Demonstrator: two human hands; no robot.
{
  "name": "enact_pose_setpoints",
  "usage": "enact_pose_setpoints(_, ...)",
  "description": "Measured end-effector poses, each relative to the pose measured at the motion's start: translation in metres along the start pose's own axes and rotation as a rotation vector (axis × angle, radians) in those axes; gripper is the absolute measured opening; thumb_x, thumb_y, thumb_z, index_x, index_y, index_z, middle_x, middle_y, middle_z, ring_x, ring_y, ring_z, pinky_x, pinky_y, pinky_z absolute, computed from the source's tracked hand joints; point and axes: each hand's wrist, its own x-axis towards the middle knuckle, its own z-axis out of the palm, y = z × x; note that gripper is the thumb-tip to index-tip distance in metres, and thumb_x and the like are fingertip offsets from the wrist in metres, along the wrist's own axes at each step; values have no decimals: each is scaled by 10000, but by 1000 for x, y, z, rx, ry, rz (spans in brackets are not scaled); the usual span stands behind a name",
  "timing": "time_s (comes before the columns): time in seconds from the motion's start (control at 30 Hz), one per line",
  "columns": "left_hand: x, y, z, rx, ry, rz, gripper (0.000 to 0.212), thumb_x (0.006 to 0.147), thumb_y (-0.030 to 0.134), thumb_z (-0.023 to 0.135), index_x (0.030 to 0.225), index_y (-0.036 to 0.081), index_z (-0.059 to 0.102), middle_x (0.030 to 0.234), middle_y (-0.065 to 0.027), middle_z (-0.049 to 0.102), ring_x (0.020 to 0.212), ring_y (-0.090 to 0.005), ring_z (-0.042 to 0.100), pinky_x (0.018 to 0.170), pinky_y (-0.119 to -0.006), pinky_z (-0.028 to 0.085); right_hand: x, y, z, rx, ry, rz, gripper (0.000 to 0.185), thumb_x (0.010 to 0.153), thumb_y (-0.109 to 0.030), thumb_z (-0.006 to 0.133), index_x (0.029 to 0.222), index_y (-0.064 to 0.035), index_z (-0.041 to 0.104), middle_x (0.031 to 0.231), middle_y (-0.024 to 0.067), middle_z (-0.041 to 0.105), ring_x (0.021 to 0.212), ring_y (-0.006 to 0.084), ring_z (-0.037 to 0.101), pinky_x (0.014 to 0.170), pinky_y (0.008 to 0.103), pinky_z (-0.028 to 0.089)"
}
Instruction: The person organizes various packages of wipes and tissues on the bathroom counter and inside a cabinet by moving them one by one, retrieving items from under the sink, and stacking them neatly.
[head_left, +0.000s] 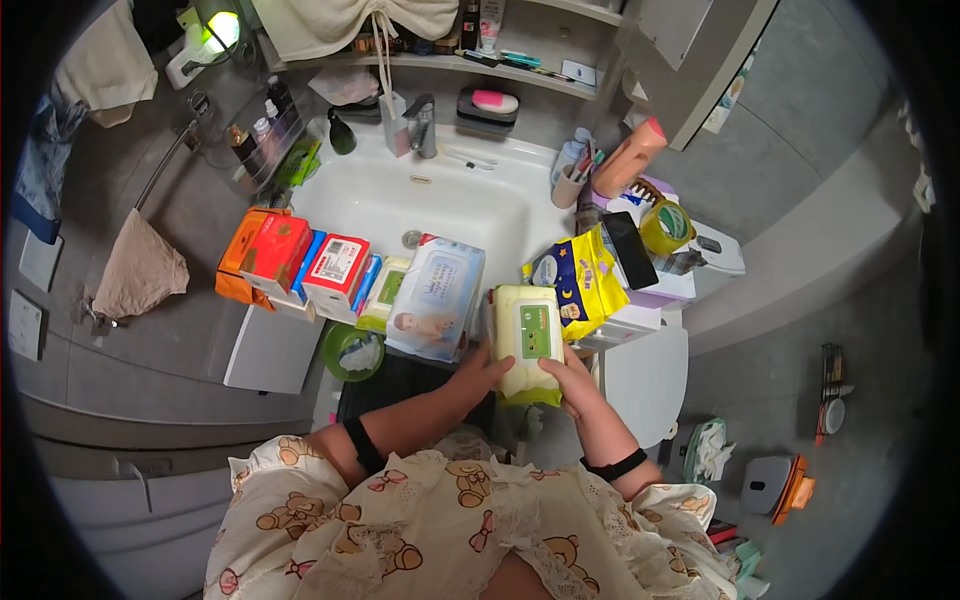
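Between my two hands is a pale yellow-green pack of wet wipes (508, 330) with a green label on its lid. My left hand (480, 373) grips its left side, thumb on the front. Its right side is held by my right hand (570, 375), thumb also on the front. Just left of it stands a blue-and-white wipes pack (436, 300) with a baby picture, at the basin's front edge. A second yellow-green wipes pack (384, 291) sits beyond that one. On the right, a yellow-and-purple bag (589, 281) leans close behind the held pack.
A white sink (450, 202) with a metal faucet (424, 127) lies ahead. Red boxes (337, 266) and an orange pack (234, 259) line its front left. Right of it are a phone (630, 250), a tape roll (666, 227) and a toothbrush cup (568, 189). A green bin (334, 352) stands below.
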Motion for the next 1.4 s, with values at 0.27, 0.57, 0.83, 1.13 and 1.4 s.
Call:
enact_pose_setpoints(0.27,12,-11,-8,-26,-19,7,722,857,321,537,1433,173,127,1384,-89,304,1229,-224,330,979,-411,296,9,8,-1,4,26,-3,562,814,-99,554,1329,-31,341,1219,115,489,1108,197,473,940,315,362)
enact_pose_setpoints(0.57,15,-11,-7,3,-43,198,644,852,236,527,1398,83,222,1344,-88,368,1230,-189,341,1013,-323,266,18,3,7,31,117,43,495,821,-139,567,1277,-27,410,1158,110,535,1050,203,512,891,315,398)
enact_pose_setpoints(0.83,12,-13,-7,-144,1,188,683,823,241,556,1387,59,218,1331,-128,371,1226,-207,346,1020,-327,255,26,3,13,40,113,50,499,831,-164,577,1284,-36,410,1165,105,538,1033,200,526,877,309,407)
enact_pose_setpoints(1.13,17,-21,-15,-91,-41,252,697,836,266,556,1395,50,200,1347,-122,353,1240,-208,329,1035,-333,233,22,8,17,88,144,-5,499,844,-160,564,1298,-39,392,1186,102,524,1065,206,507,895,319,398)
enact_pose_setpoints(1.4,28,-41,-22,-101,88,268,744,821,281,570,1388,1,178,1385,-170,266,1286,-251,252,1054,-347,201,32,9,26,55,129,-31,526,831,-187,590,1298,-40,395,1182,101,527,1064,207,507,896,317,392)
